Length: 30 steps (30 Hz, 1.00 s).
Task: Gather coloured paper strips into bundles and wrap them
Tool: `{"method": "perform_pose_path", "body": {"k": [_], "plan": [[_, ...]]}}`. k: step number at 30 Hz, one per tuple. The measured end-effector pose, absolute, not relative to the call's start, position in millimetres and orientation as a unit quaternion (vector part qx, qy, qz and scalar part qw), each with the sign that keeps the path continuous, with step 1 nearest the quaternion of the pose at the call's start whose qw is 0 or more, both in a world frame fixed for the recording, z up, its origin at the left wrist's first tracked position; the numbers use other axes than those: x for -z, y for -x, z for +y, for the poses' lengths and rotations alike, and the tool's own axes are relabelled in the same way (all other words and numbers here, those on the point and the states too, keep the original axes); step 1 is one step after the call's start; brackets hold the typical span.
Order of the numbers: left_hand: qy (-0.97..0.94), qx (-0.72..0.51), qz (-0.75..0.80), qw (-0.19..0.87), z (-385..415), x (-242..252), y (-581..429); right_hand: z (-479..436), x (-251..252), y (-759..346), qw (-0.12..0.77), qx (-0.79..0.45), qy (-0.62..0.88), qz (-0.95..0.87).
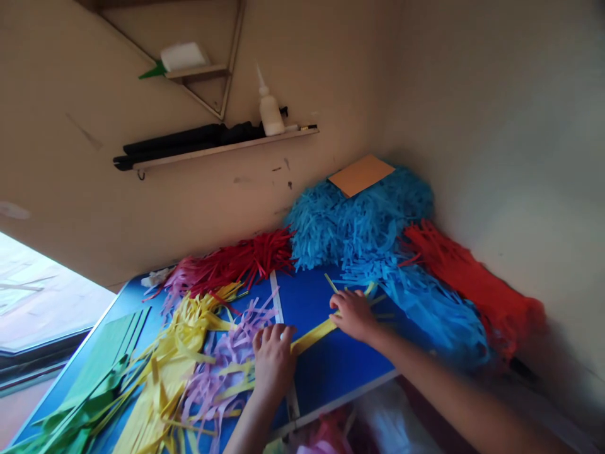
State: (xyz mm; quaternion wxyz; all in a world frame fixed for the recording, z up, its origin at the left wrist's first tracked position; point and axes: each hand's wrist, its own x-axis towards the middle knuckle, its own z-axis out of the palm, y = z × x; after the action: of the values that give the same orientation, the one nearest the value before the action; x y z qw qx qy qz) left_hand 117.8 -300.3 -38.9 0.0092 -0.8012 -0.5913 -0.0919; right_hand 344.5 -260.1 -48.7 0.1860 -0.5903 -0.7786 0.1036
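A bundle of yellow paper strips [312, 336] stretches slantwise between my two hands, just above the blue table. My left hand [274, 359] is closed on its lower left part, and loose yellow ends trail out past it. Higher up and to the right, my right hand [354, 313] grips the other part, with strip ends fanning out beyond the fingers. Left of my left hand lie purple paper strips [241, 343] and a heap of yellow strips [182, 343]. Blue paper fringe [425, 309] spreads to the right of my right hand.
Green strips [97, 366] lie at the table's [326, 378] left. Red fringe [236, 261], a large blue fringe pile [326, 227] topped by an orange card [362, 175], and orange-red fringe [472, 277] line the walls. A wall shelf [227, 146] holds a white bottle [271, 113].
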Motion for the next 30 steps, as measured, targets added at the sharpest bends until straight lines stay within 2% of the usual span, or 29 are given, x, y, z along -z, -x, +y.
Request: {"method": "perform_pose_path", "body": {"k": [3, 6, 8, 14, 20, 25, 30], "plan": [[0.842, 0.086, -0.533, -0.006, -304.1, 33.8, -118.3, -271.0, 42.1, -343.6, 0.197, -0.055, 0.483, -0.852], [0.857, 0.085, -0.507, -0.004, -306.5, 31.4, -121.5, -272.0, 47.4, -338.3, 0.151, -0.002, 0.334, -0.93], [0.859, 0.09, -0.503, 0.002, -306.9, 31.3, -124.1, -265.4, 52.5, -335.7, 0.128, 0.017, 0.309, -0.942], [0.846, 0.117, -0.52, 0.024, -301.8, 39.6, -128.4, -254.1, 44.8, -327.6, 0.114, -0.021, 0.383, -0.917], [0.839, 0.134, -0.528, 0.022, -309.6, 49.7, -115.0, -264.7, 52.5, -330.2, 0.126, 0.006, 0.348, -0.929], [0.828, 0.146, -0.54, -0.025, -312.2, 62.3, -91.5, -255.5, 71.2, -359.5, 0.176, -0.106, 0.435, -0.877], [0.81, 0.15, -0.565, -0.053, -305.9, 68.5, -87.9, -247.8, 72.4, -364.2, 0.173, -0.141, 0.486, -0.845]]}}
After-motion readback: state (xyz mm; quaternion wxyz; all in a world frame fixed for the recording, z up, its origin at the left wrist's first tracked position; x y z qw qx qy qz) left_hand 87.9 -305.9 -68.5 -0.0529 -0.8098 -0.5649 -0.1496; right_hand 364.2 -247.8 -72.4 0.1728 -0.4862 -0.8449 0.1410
